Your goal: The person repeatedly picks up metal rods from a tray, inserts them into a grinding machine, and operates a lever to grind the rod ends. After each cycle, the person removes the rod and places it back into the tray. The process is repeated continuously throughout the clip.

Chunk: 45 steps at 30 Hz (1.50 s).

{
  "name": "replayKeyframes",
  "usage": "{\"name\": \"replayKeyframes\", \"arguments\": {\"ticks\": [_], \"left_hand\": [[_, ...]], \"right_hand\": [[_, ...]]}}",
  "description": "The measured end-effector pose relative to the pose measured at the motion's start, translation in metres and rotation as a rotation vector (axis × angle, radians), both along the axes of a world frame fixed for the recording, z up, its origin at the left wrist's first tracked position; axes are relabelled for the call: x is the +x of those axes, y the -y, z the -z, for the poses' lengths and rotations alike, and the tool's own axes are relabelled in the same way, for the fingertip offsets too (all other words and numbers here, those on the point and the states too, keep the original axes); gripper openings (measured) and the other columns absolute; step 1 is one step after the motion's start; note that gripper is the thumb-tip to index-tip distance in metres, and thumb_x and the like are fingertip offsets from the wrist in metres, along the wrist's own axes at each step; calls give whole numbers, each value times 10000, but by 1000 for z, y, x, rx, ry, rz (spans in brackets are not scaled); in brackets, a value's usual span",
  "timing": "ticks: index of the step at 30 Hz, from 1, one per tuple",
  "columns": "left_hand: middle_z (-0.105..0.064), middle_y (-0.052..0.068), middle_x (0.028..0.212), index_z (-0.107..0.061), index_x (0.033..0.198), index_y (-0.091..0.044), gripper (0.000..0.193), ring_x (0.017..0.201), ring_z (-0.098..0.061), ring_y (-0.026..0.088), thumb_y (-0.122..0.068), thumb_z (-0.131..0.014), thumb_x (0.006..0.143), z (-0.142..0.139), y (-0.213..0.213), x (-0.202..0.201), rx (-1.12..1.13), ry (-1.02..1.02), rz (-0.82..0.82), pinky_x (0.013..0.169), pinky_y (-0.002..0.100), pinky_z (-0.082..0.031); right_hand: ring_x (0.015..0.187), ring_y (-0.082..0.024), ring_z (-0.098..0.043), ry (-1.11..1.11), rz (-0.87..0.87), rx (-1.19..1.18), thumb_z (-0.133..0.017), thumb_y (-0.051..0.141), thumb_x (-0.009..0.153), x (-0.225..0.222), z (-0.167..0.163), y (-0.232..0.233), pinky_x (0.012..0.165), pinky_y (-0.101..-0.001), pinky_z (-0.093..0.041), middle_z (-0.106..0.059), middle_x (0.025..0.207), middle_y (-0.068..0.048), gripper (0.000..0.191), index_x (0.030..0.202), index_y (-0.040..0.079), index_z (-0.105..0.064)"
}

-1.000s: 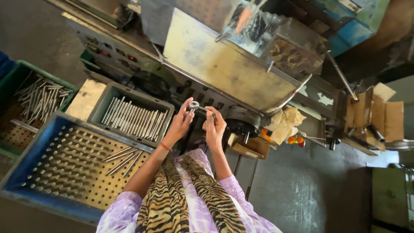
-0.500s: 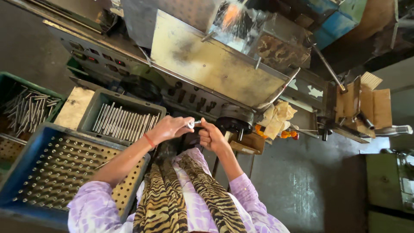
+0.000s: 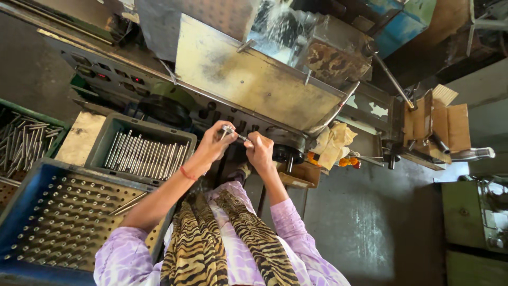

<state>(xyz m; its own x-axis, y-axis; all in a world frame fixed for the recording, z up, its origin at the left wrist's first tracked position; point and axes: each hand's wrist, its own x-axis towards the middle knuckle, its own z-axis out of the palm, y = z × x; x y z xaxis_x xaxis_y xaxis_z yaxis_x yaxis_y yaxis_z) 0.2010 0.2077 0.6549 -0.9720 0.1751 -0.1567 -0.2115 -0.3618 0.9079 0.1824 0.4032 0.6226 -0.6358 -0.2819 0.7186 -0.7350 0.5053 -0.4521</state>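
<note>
Short metal rod (image 3: 237, 136) pinched at both ends between left hand (image 3: 211, 145) and right hand (image 3: 259, 151), directly before the grinding machine (image 3: 254, 85). Inspection step, apparently; steady two-handed grip required next.

Concrete floor (image 3: 365, 233) carries everything: grey, stained, bare patch right of right hand (image 3: 260, 152). Grey crate (image 3: 138, 149) of metal rods just left of left hand (image 3: 211, 145), standing beside machine base (image 3: 248, 85). Blue perforated tray (image 3: 55, 217) below and left of left hand, few rods on it. Green crate (image 3: 26, 139) of rods far left. Green cabinet (image 3: 473, 233) far right of right hand.
</note>
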Motion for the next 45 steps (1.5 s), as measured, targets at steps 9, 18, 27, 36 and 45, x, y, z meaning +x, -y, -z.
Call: {"name": "replayKeyframes", "arguments": {"ticks": [9, 18, 27, 36, 45], "left_hand": [[-495, -78, 776, -570, 1127, -95, 234, 623, -421, 0, -71, -725, 953, -14, -16, 22, -127, -186, -125, 505, 202, -319], [-464, -71, 786, -576, 1129, -94, 225, 640, -385, 14, -95, -729, 964, -23, -21, 7, -237, -351, -96, 526, 199, -312], [-491, -107, 785, -595, 1171, -116, 207, 592, -384, -17, -111, -692, 987, -38, -20, -25, -37, -182, 27, 474, 193, -258], [-472, -93, 730, -572, 1179, -112, 243, 532, -397, -3, -93, -702, 973, -59, -42, -41, 94, -223, 124, 443, 201, -292], [-445, -101, 802, -583, 1125, -90, 196, 633, -365, -1, -83, -711, 977, -53, -77, -87, -62, -178, 57, 502, 197, -273]], "right_hand": [[663, -389, -596, 37, -69, 74, -502, 390, 1096, 7, -25, -17, 586, -469, -448, -553, 742, -152, 391, 945, 39, -587], [552, -318, -609, 147, 16, -126, -488, 385, 1088, 7, 3, -19, 536, -389, -461, -557, 645, -127, 384, 1044, 47, -666], [590, -194, -609, 499, -171, -46, -636, 294, 1038, -15, -48, -33, 585, -329, -500, -635, 686, -109, 288, 949, 22, -670], [621, -124, -591, 749, -637, -305, -784, 260, 881, -45, -99, -83, 577, -299, -429, -657, 691, -53, 305, 748, 3, -687], [513, -115, -483, 943, -636, -689, -816, 203, 857, -88, -31, -107, 481, -304, -333, -575, 605, -16, 338, 670, 22, -600]]}}
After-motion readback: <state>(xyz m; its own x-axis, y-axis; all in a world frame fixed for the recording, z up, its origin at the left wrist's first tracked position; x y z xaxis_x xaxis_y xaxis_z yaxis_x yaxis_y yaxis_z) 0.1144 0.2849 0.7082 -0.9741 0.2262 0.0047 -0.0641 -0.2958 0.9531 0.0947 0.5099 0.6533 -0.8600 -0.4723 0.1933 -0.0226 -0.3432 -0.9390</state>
